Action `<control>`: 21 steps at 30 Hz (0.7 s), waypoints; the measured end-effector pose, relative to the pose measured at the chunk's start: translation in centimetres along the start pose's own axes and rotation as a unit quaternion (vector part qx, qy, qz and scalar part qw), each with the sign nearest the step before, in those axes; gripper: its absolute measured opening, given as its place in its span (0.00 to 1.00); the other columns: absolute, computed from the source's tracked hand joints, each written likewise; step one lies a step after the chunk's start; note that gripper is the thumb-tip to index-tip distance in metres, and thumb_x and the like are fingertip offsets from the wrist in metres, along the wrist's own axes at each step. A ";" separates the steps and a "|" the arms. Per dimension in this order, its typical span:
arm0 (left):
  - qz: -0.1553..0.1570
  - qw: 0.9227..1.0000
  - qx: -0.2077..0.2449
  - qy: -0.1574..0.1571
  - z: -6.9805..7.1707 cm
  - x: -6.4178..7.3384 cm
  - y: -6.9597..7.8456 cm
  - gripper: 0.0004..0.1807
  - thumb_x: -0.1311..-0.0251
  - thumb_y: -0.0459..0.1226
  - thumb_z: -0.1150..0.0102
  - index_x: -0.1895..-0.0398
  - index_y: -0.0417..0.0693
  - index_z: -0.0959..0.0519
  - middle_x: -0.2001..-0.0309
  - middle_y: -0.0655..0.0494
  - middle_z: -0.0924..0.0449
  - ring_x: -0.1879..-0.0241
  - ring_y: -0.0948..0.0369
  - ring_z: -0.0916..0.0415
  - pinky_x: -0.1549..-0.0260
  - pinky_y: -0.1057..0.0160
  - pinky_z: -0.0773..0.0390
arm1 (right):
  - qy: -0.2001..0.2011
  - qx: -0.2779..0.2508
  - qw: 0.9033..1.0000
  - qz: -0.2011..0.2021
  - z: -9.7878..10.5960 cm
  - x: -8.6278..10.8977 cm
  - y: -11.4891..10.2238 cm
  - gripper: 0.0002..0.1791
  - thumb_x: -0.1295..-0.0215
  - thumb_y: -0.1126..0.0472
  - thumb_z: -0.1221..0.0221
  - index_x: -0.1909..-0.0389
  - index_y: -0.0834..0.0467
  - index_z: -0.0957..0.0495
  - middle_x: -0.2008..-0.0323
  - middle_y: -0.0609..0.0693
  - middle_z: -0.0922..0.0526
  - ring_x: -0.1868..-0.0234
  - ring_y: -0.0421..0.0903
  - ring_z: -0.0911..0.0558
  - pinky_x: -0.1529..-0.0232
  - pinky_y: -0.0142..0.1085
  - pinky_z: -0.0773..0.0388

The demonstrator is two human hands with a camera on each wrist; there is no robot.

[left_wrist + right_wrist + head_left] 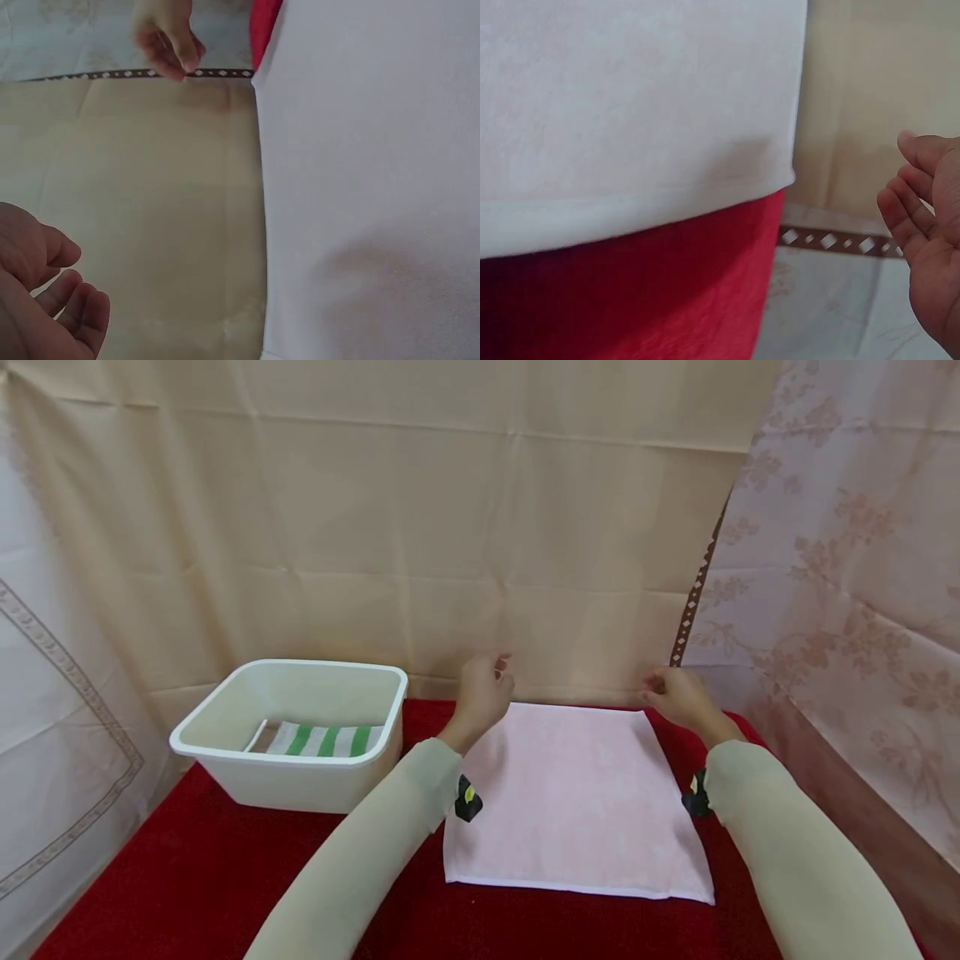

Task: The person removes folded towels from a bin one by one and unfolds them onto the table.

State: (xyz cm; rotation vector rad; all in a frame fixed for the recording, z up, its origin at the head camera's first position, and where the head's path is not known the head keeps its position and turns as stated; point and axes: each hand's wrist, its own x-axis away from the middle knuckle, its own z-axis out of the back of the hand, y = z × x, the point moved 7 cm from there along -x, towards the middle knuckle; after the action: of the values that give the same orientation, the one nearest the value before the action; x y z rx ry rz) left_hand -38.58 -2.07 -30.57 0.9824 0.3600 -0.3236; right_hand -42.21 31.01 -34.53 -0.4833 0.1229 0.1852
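Note:
A pale pink towel (577,802) with a white hem lies spread flat on the red cloth of the table. My left hand (483,693) hovers above its far left corner, fingers loosely bent and apart from the thumb. In the left wrist view that hand (52,285) holds nothing and stays off the towel's edge (337,165). Over the far right corner is my right hand (678,697), also holding nothing. The right wrist view shows its relaxed fingers (907,214) beside the towel corner (772,172), with a gap between.
To the left stands a white plastic basin (300,785). Inside it lies a folded striped towel (322,740) in green, white and brown. A beige curtain (450,527) hangs right behind the table, and a floral curtain (862,568) closes the right side.

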 end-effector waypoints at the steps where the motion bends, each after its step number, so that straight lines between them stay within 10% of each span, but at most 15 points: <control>1: -0.004 1.000 0.001 -0.003 0.0 0.1 0.4 0.20 0.29 0.31 0.43 0.36 0.42 0.23 0.47 0.43 0.20 0.51 0.52 0.22 0.51 0.60 0.17 | 0.000 0.001 1.000 0.001 0.2 0.0 -0.3 0.20 0.28 0.61 0.38 0.41 0.68 0.23 0.50 0.67 0.17 0.50 0.63 0.18 0.48 0.56 0.18; 21: -0.151 0.984 -0.082 0.049 7.3 4.1 5.3 0.18 0.33 0.31 0.40 0.41 0.40 0.20 0.55 0.45 0.17 0.54 0.49 0.21 0.53 0.52 0.19 | 0.001 0.005 0.990 0.144 -1.1 -1.2 -11.0 0.19 0.32 0.65 0.36 0.44 0.71 0.21 0.53 0.67 0.16 0.52 0.60 0.17 0.49 0.55 0.19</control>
State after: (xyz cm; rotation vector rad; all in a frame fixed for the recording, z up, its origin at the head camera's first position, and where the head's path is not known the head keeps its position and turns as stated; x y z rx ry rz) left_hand -31.59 -5.91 -24.70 0.7821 0.6182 -0.5143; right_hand -41.18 20.72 -30.35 -0.4550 0.1952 0.4679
